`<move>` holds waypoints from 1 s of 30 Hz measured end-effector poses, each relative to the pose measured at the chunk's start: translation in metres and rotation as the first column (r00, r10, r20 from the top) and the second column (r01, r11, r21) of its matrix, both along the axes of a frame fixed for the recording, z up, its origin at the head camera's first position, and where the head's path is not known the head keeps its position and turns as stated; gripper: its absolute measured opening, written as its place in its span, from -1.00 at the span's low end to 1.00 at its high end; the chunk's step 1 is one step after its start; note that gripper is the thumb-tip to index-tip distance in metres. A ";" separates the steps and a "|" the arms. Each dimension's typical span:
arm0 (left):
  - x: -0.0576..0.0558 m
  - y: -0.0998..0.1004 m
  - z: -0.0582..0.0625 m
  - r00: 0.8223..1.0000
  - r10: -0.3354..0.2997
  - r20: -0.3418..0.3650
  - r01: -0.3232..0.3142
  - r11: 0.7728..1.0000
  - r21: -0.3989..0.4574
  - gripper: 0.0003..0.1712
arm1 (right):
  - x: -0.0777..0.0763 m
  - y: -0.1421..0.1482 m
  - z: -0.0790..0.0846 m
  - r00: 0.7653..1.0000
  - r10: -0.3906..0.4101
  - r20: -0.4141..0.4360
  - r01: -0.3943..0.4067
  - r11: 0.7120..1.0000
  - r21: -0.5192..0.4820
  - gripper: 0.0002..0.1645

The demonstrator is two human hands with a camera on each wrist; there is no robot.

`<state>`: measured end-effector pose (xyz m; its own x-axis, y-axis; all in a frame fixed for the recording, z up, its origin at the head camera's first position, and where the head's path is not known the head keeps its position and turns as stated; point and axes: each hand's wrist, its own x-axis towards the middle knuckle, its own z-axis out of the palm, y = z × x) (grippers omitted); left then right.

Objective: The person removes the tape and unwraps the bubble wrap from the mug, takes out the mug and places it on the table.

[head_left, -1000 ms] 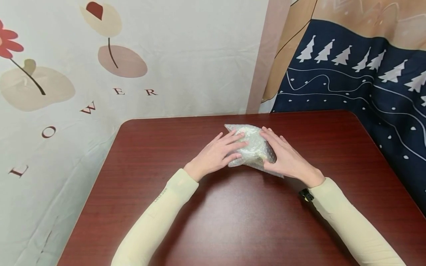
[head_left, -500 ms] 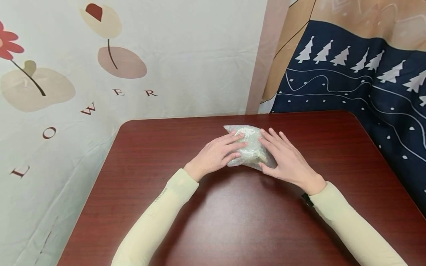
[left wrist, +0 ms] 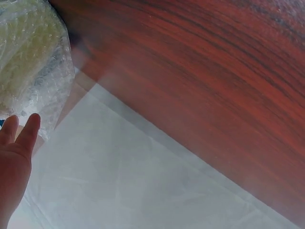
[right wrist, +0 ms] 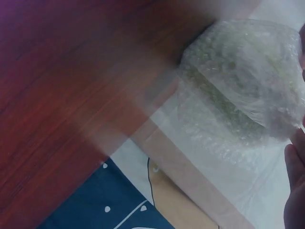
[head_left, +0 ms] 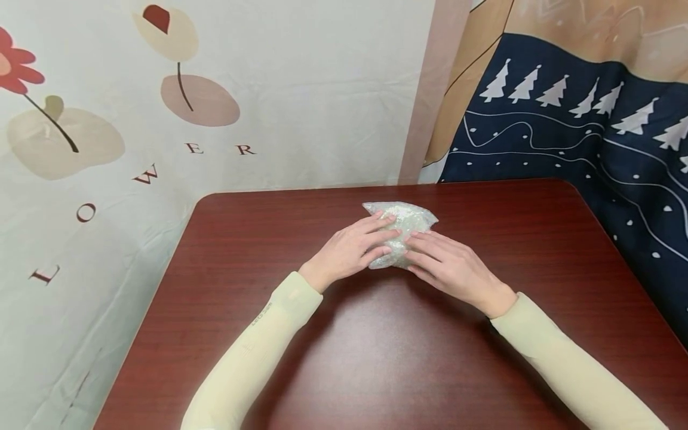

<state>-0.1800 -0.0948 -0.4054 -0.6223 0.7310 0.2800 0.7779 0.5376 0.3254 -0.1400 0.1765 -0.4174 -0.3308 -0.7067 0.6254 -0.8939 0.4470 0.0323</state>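
A bubble-wrapped bundle (head_left: 404, 216) lies near the far edge of the table, its wrap loose and pointed at the far corners. Something yellowish green shows through the wrap (left wrist: 28, 52) in the left wrist view. My left hand (head_left: 349, 248) rests on the bundle's left side with fingers spread and nearly straight. From the right, my right hand (head_left: 457, 269) lays its extended fingers over the near right side; its thumb is hidden. A band of folded wrap (right wrist: 238, 81) crosses the bundle in the right wrist view.
The dark red wooden table (head_left: 344, 358) has rounded far corners. Behind it hangs a pale cloth (head_left: 322, 107) with flowers and letters, and a navy cloth (head_left: 537, 131) with white trees hangs at the right.
My right hand has come off the bundle's right end and moved left onto its near side. The wrap flap that stuck out at the near right is tucked from view. The left hand has stayed put.
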 end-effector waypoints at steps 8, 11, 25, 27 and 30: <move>-0.001 0.001 0.004 1.000 -0.001 0.032 0.002 1.000 -0.011 -0.54 | -0.004 -0.003 -0.003 0.998 -0.020 -0.060 0.024 0.998 0.057 -0.66; -0.001 0.001 0.004 1.000 -0.003 0.024 0.003 1.000 -0.013 -0.54 | -0.004 -0.004 -0.004 0.998 -0.025 -0.063 0.030 0.997 0.067 -0.66; 0.000 0.003 0.004 1.000 0.007 0.007 -0.007 1.000 -0.010 -0.56 | -0.006 -0.012 -0.006 0.987 -0.017 -0.160 0.020 1.000 0.017 -0.81; 0.000 0.003 0.005 1.000 0.011 0.010 -0.011 1.000 -0.019 -0.56 | -0.006 -0.013 -0.006 0.986 -0.019 -0.167 0.022 1.000 0.016 -0.78; 0.001 0.003 0.005 1.000 0.015 0.005 -0.015 0.999 -0.030 -0.55 | -0.006 -0.014 -0.007 0.984 -0.015 -0.176 0.017 1.000 0.009 -0.72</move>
<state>-0.1793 -0.0918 -0.4002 -0.6343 0.7299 0.2548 0.7683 0.5586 0.3125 -0.1464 0.1628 -0.4243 -0.2276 -0.7091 0.6674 -0.8665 0.4602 0.1933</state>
